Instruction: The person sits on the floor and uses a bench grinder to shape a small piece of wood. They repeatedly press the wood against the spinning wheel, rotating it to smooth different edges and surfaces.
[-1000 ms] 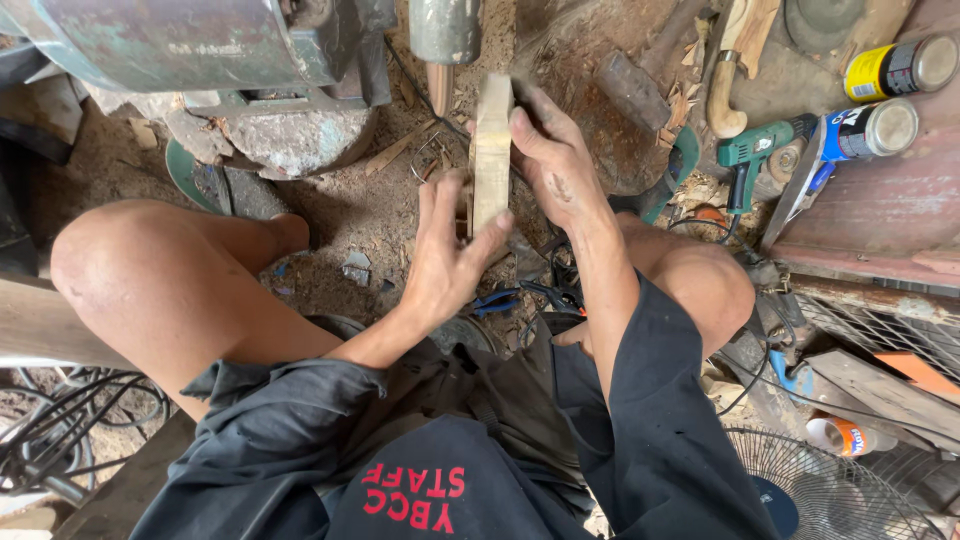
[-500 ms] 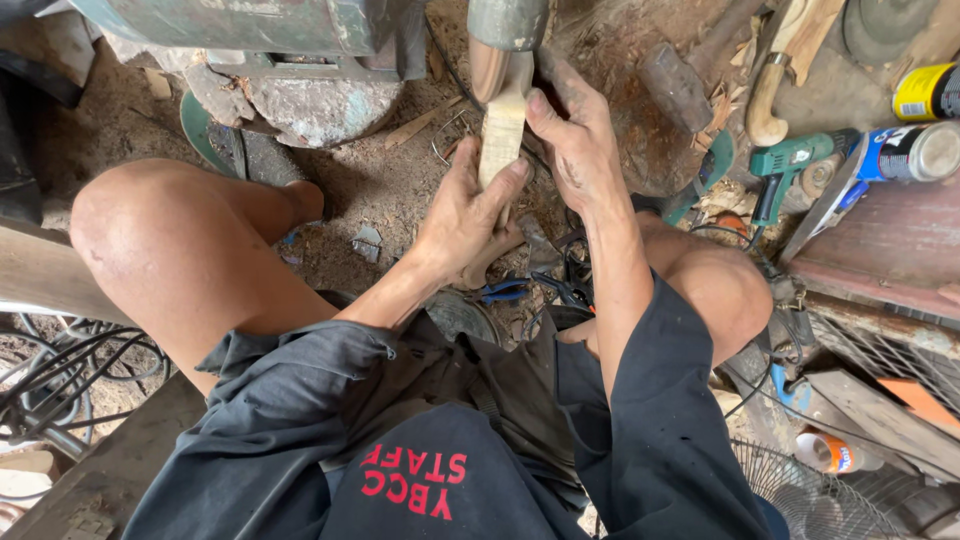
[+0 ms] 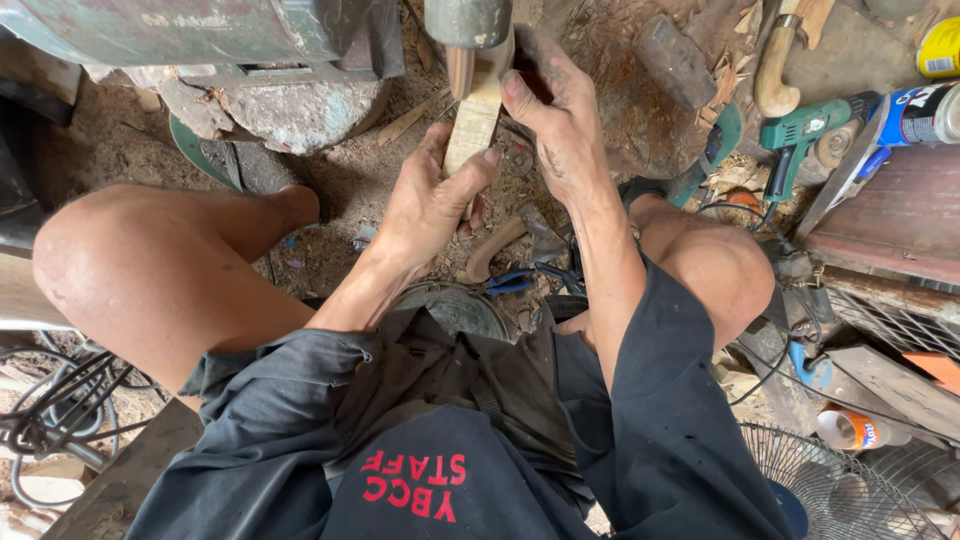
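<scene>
1. My left hand (image 3: 425,205): fingers wrapped around the lower part of a pale wooden piece (image 3: 472,125), thumb pressed across its front face.
2. My right hand (image 3: 560,120): fingers closed on the upper end of the same wooden piece, thumb on its near edge, knuckles dusty.
3. Wooden piece: narrow, light-coloured, held nearly upright between both hands, in front of my knees; its top end meets a grey metal cylinder (image 3: 468,20) at the upper edge of view.
4. Green-grey machine body (image 3: 200,30): upper left, just beside the cylinder.
5. Ground (image 3: 340,180): dirt covered with sawdust and wood chips.
6. Curved wooden offcut (image 3: 492,250): lying on the ground below my hands.
7. Blue-handled pliers (image 3: 515,283): just beside the offcut.
8. Green power drill (image 3: 805,135): on the ground to the right, well apart from my hands.
9. Wooden handle (image 3: 775,70): above the drill.
10. Fan grille (image 3: 850,480): lower right corner.
11. Black cables (image 3: 50,410): lower left.
</scene>
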